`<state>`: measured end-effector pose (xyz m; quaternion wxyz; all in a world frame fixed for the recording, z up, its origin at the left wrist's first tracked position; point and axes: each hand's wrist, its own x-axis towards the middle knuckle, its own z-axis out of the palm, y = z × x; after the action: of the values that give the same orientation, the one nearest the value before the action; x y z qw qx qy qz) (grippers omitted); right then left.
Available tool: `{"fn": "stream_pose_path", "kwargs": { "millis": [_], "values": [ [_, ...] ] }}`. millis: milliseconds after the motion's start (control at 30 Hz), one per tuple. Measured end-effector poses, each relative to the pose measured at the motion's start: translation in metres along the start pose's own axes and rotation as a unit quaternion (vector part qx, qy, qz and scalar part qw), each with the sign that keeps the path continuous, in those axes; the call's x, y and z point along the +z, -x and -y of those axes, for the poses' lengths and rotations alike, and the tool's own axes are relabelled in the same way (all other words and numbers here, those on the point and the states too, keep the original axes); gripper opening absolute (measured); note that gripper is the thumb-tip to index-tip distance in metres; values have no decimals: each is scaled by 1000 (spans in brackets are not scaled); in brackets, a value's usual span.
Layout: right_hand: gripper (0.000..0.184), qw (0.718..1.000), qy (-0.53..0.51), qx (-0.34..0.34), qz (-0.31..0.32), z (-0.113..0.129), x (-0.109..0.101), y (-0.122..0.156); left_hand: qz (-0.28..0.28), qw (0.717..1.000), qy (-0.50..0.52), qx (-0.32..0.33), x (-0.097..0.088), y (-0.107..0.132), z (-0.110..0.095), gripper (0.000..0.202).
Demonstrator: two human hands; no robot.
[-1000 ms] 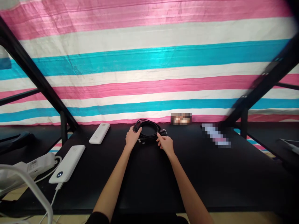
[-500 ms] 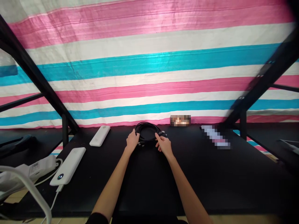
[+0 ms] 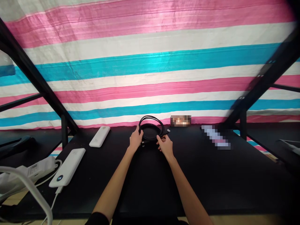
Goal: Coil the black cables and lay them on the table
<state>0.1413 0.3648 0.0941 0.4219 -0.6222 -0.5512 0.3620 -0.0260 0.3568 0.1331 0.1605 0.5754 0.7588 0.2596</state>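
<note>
A coiled black cable point(image 3: 152, 117) rises off the tabletop in a loop between my hands, with more loops of black cable lying below it. My left hand point(image 3: 135, 139) grips the coil's left side, fingers closed round it. On the other side my right hand point(image 3: 165, 145) is closed on the coil's right side, near a cable plug point(image 3: 168, 131) with a pale metal tip. Another small plug point(image 3: 142, 144) shows beside my left hand on the table. Whether the lower loops belong to the held cable I cannot tell.
Two white power banks, one at the back point(image 3: 100, 136) and one nearer point(image 3: 67, 167) with a white cable plugged in, lie on the black table point(image 3: 211, 187). A power strip point(image 3: 42, 167) is at left. Blurred items point(image 3: 180, 120) sit behind. Striped sheeting point(image 3: 150, 75) hangs beyond.
Part of the black coil has been lifted off the table and now stands up as a separate loop. My left hand has shifted slightly right.
</note>
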Motion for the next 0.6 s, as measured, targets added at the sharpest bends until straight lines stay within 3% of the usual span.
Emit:
{"fn": "stream_pose_path", "kwargs": {
  "millis": [233, 367, 400, 467, 533, 600],
  "values": [
    [36, 997, 66, 14, 27, 2, -7, -2, -4, 1000, 0, -29, -5, 4, 0, 48],
    [54, 991, 129, 24, 27, 9, -12, 2, -55, 998, 14, -8, -9, 31, -12, 55],
    [57, 989, 144, 27, 21, 11, -14, 3, -61, 998, 24, 24, -7, 43, -17, 51],
    [57, 985, 167, 28, 8, 15, -15, 4, -89, 981, 48, 168, 2, 72, -28, 37],
    [53, 983, 183, 31, 1, 18, -15, 5, -68, 947, 45, 310, 15, 104, -37, 32],
    [50, 980, 194, 38, -5, 18, -15, 6, -36, 921, 23, 387, 29, 131, -43, 37]
  ]
}}
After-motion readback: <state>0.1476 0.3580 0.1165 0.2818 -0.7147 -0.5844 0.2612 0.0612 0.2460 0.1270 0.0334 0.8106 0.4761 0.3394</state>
